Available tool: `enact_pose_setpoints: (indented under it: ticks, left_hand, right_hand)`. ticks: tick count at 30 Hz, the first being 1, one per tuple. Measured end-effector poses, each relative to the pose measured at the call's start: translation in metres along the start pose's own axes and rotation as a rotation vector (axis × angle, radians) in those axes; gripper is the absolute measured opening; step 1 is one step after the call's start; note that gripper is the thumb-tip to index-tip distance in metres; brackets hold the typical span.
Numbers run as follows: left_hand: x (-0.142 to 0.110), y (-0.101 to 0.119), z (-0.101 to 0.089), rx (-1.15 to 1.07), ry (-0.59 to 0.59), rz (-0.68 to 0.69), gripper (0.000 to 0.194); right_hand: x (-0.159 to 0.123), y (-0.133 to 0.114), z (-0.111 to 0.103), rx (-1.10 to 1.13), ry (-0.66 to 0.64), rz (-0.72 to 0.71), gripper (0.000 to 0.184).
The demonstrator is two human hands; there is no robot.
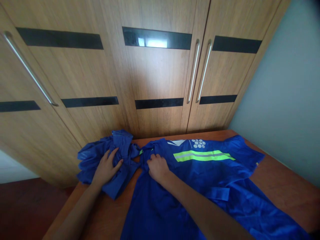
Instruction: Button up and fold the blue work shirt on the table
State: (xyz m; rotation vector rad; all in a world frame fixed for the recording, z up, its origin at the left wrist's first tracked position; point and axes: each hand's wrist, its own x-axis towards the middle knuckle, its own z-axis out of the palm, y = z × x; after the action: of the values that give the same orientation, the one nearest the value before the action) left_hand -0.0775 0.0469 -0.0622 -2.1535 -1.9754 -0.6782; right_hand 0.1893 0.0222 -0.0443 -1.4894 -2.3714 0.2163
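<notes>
A blue work jacket lies spread on the reddish-brown tabletop, with a yellow-green reflective stripe and white printing near its far edge. My right hand is closed on the jacket's cloth near its far left corner. To the left sits a crumpled bundle of blue cloth, somewhat duller in shade. My left hand rests on this bundle, thumb and fingers apart. Bundle and jacket meet in a narrow gathered stretch between my hands; whether they are joined, I cannot tell.
Behind the table stands a wooden wardrobe with black strips and long metal handles. A pale grey-blue wall borders the table's right side. At lower left, a dark red floor shows beyond the table's edge.
</notes>
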Motion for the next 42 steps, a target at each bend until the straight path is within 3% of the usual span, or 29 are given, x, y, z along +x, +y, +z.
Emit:
enact_pose_setpoints:
  ticks: [3,9,14,17,20,23,26,30,32,35,39,42]
  left_hand:
    - [-0.001,0.001,-0.002,-0.016,0.004,0.006,0.066]
    - [-0.004,0.014,-0.006,-0.016,0.003,-0.02,0.066]
    - [-0.007,0.038,-0.004,-0.012,-0.013,-0.025,0.067]
    - [-0.006,0.046,-0.003,-0.06,-0.032,-0.017,0.067]
    - [-0.002,0.042,-0.01,-0.16,-0.032,0.042,0.06]
    - [0.002,0.034,-0.028,-0.22,0.053,0.063,0.042]
    - [0.004,0.042,-0.053,-0.223,0.189,0.026,0.04]
    - [0.007,0.081,-0.073,-0.142,0.307,0.083,0.036]
    - [0.009,0.103,-0.072,-0.086,0.191,0.233,0.036]
    - [0.012,0.121,-0.058,0.011,-0.081,0.459,0.04]
    - [0.011,0.109,-0.038,0.128,-0.294,0.464,0.046]
    - [0.003,0.091,-0.03,0.172,-0.295,0.449,0.046]
  right_hand:
    - [0.002,0.015,0.001,0.064,0.048,0.058,0.018]
    - [0.004,0.037,0.006,0.672,0.396,0.323,0.013]
    - [0.012,0.018,-0.005,0.933,0.507,0.339,0.021]
    - [0.014,-0.001,-0.009,1.084,0.531,0.262,0.019]
    - [0.007,-0.013,-0.008,0.967,0.258,-0.049,0.022]
    - [-0.005,-0.009,-0.011,0.729,0.009,-0.356,0.029]
    - [-0.014,0.01,-0.02,0.53,0.044,-0.333,0.033]
    - [-0.019,0.039,-0.021,0.293,0.08,-0.209,0.047]
    - [-0.02,0.046,-0.015,0.182,0.042,-0.212,0.052]
    - [-0.022,0.051,-0.008,0.079,-0.012,-0.237,0.051]
    - [-0.032,0.066,-0.012,0.072,-0.018,-0.261,0.051]
    - [-0.05,0.088,-0.02,0.065,0.004,-0.21,0.051]
